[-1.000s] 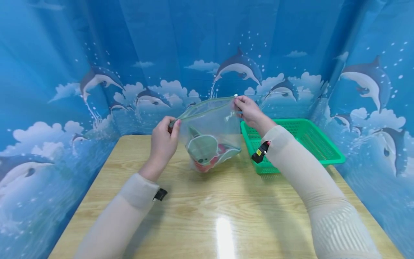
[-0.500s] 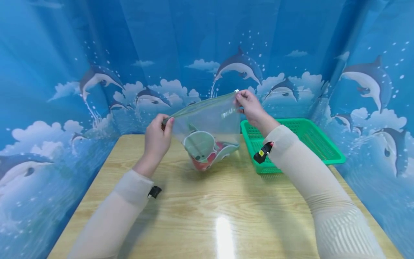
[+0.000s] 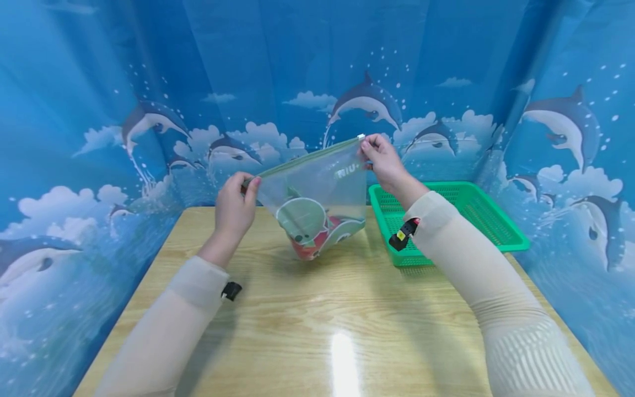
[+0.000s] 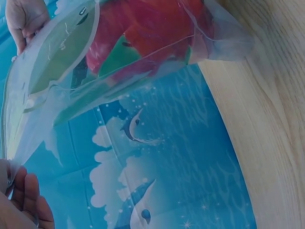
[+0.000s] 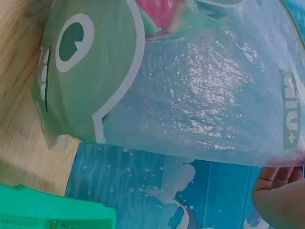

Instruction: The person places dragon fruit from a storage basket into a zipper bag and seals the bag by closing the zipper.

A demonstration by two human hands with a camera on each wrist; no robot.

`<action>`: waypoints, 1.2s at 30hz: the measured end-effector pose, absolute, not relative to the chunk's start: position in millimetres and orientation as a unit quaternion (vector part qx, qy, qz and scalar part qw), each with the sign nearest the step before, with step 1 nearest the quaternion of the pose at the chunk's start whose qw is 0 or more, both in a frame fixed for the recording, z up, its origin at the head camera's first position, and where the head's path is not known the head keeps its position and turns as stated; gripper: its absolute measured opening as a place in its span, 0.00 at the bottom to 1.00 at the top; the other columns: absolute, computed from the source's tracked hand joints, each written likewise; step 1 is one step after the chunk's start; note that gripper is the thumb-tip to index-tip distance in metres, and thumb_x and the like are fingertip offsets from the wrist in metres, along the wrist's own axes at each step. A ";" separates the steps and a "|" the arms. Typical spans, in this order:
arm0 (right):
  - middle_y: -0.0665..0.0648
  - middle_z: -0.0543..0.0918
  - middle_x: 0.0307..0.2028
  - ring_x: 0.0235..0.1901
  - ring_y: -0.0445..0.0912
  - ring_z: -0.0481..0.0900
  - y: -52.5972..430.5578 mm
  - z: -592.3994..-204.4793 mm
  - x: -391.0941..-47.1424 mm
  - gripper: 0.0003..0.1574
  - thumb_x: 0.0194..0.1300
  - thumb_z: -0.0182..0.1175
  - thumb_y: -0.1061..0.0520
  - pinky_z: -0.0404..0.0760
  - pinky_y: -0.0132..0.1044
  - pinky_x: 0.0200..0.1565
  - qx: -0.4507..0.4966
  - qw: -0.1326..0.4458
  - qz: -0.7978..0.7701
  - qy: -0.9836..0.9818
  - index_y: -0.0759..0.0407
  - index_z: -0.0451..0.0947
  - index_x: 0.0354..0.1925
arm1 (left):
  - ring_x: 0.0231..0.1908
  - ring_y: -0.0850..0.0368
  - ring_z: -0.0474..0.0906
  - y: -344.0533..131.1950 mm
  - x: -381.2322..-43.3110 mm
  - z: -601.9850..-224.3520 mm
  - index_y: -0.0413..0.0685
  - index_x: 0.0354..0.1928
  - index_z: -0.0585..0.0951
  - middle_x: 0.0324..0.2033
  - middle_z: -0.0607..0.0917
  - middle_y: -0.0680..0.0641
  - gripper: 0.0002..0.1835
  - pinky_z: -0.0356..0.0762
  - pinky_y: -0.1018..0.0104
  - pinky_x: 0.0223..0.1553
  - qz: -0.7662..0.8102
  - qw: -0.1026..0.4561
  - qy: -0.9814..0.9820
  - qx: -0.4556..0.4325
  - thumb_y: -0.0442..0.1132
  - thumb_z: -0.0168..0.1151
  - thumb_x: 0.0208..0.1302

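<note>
A translucent slider zip bag with a green cartoon animal print hangs just over or on the table; I cannot tell whether its bottom touches. Something red and green shows through its lower part, its kind blurred by the plastic. My left hand pinches the top left corner of the bag, thumb on the near side. Higher up, my right hand pinches the top right corner beside the small white slider. Between the hands the green-edged mouth runs in a straight slanted line.
A green perforated plastic basket stands at the table's right back, partly behind the right forearm. The wooden table ends at a blue dolphin-printed curtain on the back and sides.
My left hand has moved left and slightly up, drawing the bag's gaping mouth out straight and flat. My right hand has risen a little. White letters on the bag now show.
</note>
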State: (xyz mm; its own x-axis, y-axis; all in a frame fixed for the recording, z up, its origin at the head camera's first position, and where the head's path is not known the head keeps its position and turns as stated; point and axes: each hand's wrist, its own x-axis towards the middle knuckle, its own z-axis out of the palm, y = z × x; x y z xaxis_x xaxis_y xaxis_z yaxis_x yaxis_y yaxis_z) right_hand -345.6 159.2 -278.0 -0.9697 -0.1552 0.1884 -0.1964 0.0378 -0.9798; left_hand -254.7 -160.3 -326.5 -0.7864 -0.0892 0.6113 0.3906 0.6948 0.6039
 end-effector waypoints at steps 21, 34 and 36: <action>0.51 0.76 0.43 0.43 0.44 0.70 154.6 -271.3 -346.5 0.09 0.78 0.46 0.50 0.71 0.39 0.46 0.121 0.073 0.674 -0.725 0.52 0.69 0.46 | 0.36 0.48 0.75 -165.9 -272.4 -329.7 0.41 0.45 0.81 0.37 0.80 0.43 0.22 0.72 0.55 0.37 -0.381 0.274 -0.881 -0.058 0.55 0.52 0.75; 0.54 0.76 0.43 0.45 0.46 0.74 143.5 -268.6 -338.0 0.09 0.79 0.47 0.53 0.73 0.39 0.48 0.163 0.083 0.650 -0.738 0.56 0.70 0.46 | 0.40 0.47 0.75 -179.0 -275.4 -339.3 0.41 0.47 0.82 0.39 0.82 0.42 0.21 0.73 0.51 0.45 -0.361 0.275 -0.890 -0.053 0.53 0.53 0.76; 0.54 0.77 0.43 0.46 0.46 0.75 142.5 -268.7 -336.7 0.09 0.79 0.48 0.52 0.74 0.39 0.49 0.165 0.084 0.645 -0.742 0.56 0.70 0.46 | 0.43 0.46 0.76 -179.3 -274.9 -340.8 0.41 0.50 0.82 0.42 0.83 0.42 0.21 0.72 0.49 0.49 -0.342 0.284 -0.894 -0.053 0.53 0.53 0.76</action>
State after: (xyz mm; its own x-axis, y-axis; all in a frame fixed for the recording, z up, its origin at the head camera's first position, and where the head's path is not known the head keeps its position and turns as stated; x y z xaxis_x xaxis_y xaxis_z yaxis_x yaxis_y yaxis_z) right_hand -336.7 142.5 -268.7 -0.9313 -0.1358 0.3379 -0.3535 0.1141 -0.9284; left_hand -274.9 -179.3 -340.8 -0.8332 -0.1005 0.5438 0.2883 0.7602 0.5822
